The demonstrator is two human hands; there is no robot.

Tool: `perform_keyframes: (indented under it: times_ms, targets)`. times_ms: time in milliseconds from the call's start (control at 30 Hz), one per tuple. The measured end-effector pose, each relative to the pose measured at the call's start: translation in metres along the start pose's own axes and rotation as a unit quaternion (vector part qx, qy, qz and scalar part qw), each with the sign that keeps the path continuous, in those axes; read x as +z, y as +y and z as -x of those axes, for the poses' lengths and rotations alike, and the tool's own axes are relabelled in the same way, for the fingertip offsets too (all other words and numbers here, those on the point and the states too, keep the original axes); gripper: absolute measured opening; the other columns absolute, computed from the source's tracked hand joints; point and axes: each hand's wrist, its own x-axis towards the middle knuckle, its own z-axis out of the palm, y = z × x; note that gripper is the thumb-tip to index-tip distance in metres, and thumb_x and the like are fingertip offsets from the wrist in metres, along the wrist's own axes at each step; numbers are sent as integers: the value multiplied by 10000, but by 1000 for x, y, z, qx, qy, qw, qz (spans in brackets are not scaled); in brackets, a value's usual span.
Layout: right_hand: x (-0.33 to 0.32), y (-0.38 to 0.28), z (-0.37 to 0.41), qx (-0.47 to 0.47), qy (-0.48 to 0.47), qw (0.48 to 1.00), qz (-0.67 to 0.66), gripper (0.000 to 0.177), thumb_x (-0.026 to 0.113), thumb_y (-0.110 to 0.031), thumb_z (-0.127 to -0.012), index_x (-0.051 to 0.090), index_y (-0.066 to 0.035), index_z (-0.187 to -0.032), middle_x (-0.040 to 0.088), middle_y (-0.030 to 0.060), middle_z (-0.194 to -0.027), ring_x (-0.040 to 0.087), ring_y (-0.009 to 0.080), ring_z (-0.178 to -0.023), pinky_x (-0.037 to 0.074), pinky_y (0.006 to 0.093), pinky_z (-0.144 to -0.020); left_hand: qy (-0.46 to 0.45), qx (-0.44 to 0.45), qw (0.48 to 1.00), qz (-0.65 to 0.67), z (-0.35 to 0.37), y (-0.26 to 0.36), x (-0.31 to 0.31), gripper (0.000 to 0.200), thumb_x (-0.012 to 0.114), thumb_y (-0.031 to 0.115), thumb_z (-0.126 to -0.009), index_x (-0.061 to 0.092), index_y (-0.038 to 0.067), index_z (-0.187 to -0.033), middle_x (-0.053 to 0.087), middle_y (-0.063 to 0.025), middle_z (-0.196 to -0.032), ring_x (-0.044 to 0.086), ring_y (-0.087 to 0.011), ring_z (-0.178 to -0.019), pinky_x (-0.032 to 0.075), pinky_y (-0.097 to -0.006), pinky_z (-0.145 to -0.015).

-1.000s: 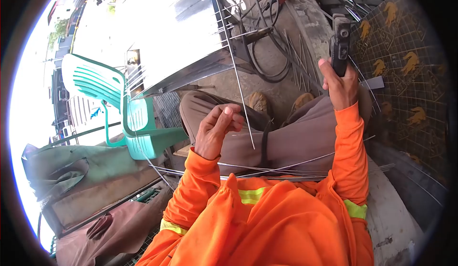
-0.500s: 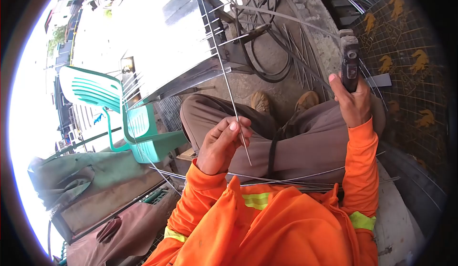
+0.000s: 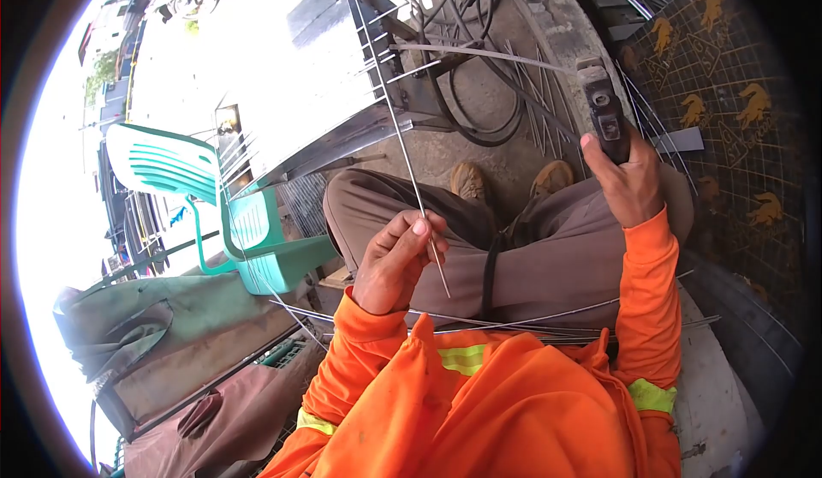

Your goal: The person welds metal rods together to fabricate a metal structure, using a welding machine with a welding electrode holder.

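My left hand [image 3: 398, 259] pinches a long thin metal rod [image 3: 401, 127] near its lower end, with the tip poking out below the fingers. Several short bars [image 3: 411, 72] cross this rod farther up, by the edge of the bright tabletop [image 3: 300, 75]. In my right hand [image 3: 632, 182] is a dark welding electrode holder [image 3: 604, 114] with a worn grey head, the fingers wrapped around its handle. A slim grey welding rod [image 3: 488, 52] reaches left from its head, and its far end overlaps the area of the crossing bars.
Dark cables [image 3: 467, 127] coil on the floor ahead, beside loose metal rods [image 3: 535, 92]. A green plastic chair [image 3: 257, 255] stands at left. More thin rods [image 3: 548, 319] lie across my lap. A dark printed sheet [image 3: 719, 135] covers the right side.
My right hand has tilted the electrode holder leftward, and the welding rod's far end has moved down and left. My left hand and its rod have barely shifted.
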Motion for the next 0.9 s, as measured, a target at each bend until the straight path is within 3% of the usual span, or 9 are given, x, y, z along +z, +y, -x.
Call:
perform_keyframes:
  times_ms: [133,200,300,900]
  targets:
    - [2,2,0,-17,8,1000,17,215,678,-218,-836,609,-25,-905,587,98,-694,568,185,-623,466,336,-629,-4,0,1000,5,0,-1,2,171,520,186,-998,604,43,-1040,617,-36,-1022,579,-104,-841,459,-268,-744]
    - [3,1,0,-23,6,999,45,225,672,-215,-830,606,-19,-918,601,137,-714,602,258,-641,476,360,-645,22,-3,1000,3,0,-1,3,183,520,188,-993,586,32,-1063,606,-49,-945,593,-155,-825,484,-311,-751]
    - [3,1,0,-23,-6,998,56,238,668,-209,-825,612,-14,-948,618,159,-741,622,314,-673,482,373,-661,21,-11,1000,-2,1,0,1,190,518,191,-994,585,29,-1068,609,-55,-899,593,-156,-806,481,-306,-751]
    - [3,3,-2,-41,-17,995,87,323,663,-186,-810,630,-25,-1088,668,184,-848,665,349,-790,502,379,-710,14,-17,1000,-7,1,1,0,184,503,181,-1002,578,24,-1062,625,-61,-813,595,-158,-744,458,-270,-705]
